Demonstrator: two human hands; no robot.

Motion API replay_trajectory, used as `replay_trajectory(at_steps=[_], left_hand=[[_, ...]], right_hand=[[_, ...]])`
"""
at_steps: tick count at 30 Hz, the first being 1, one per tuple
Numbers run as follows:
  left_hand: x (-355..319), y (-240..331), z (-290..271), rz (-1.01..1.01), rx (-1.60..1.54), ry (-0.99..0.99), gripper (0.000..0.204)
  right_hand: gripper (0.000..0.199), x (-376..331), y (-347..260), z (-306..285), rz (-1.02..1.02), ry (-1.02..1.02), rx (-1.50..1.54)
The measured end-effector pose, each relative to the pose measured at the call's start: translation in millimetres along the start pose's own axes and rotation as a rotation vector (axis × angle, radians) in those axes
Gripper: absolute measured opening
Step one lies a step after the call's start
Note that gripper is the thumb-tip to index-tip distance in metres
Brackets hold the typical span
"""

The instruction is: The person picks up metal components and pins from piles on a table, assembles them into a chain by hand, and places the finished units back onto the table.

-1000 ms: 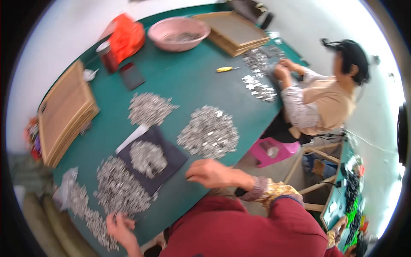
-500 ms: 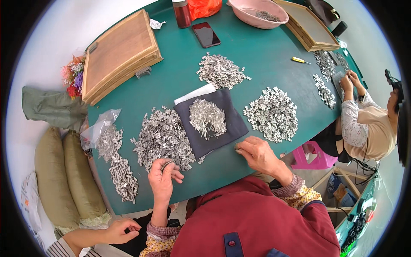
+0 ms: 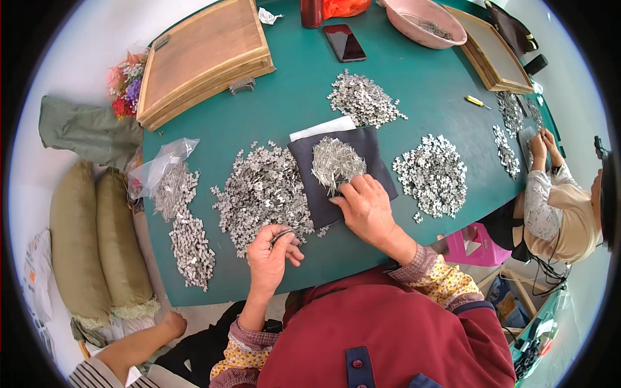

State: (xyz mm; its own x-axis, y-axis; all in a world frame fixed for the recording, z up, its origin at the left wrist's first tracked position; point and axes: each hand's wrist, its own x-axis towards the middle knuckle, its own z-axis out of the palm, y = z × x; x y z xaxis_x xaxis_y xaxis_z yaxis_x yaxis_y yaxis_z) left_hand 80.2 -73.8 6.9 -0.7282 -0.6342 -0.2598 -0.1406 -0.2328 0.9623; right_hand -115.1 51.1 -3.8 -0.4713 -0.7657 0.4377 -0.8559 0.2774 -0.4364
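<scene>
My left hand point(image 3: 273, 253) is held over the table's near side, fingers curled on a small dark metal piece point(image 3: 282, 235) whose exact kind I cannot make out. My right hand point(image 3: 367, 210) has thumb and forefinger pinched together at the near edge of a pile of thin metal pins point(image 3: 336, 161). Whatever is between those fingertips is too small to tell. The pins lie on a dark folded cloth point(image 3: 375, 155), with a white cloth point(image 3: 321, 129) under its far edge. Heaps of small silvery metal pieces flank it, one to the left point(image 3: 262, 194) and another to the right point(image 3: 432, 176).
Farther back are a third heap point(image 3: 363, 98), a phone point(image 3: 345, 43), a pink basin point(image 3: 414, 19) and wooden trays point(image 3: 207, 58). A plastic bag point(image 3: 169, 165) lies by more pieces at left. A co-worker point(image 3: 559, 207) handles pieces at right; another person's arm point(image 3: 142, 346) shows lower left.
My right hand has moved from the table's near edge up to the pins on the cloth. My left hand stays closed nearby. The view has shifted, and the other person's hand has drawn back.
</scene>
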Motion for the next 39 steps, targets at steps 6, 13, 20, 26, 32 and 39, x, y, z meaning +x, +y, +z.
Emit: replay_trajectory(at_steps=[6, 13, 20, 26, 32, 39], left_hand=[[-2, -1, 2, -0.021, -0.01, 0.008, 0.011], [0, -1, 12, -0.021, -0.012, -0.034, 0.011], [-4, 1, 24, 0.039, 0.073, -0.062, 0.007], [-4, 3, 24, 0.067, 0.15, -0.112, 0.007], [7, 13, 27, -0.016, 0.258, -0.189, 0.006], [0, 13, 26, 0.028, 0.261, -0.209, 0.006]], right_hand=[[0.014, -2, -5, 9, -0.073, -0.014, -0.098], [0.008, 3, -29, -12, 0.112, -0.111, 0.372], [0.009, -1, -51, -9, 0.237, -0.334, 0.715], [0.009, -6, -48, -7, 0.187, -0.291, 0.696], [0.008, -9, -45, -10, 0.315, -0.287, 0.766], [0.007, -14, -44, -9, 0.261, -0.285, 0.755]])
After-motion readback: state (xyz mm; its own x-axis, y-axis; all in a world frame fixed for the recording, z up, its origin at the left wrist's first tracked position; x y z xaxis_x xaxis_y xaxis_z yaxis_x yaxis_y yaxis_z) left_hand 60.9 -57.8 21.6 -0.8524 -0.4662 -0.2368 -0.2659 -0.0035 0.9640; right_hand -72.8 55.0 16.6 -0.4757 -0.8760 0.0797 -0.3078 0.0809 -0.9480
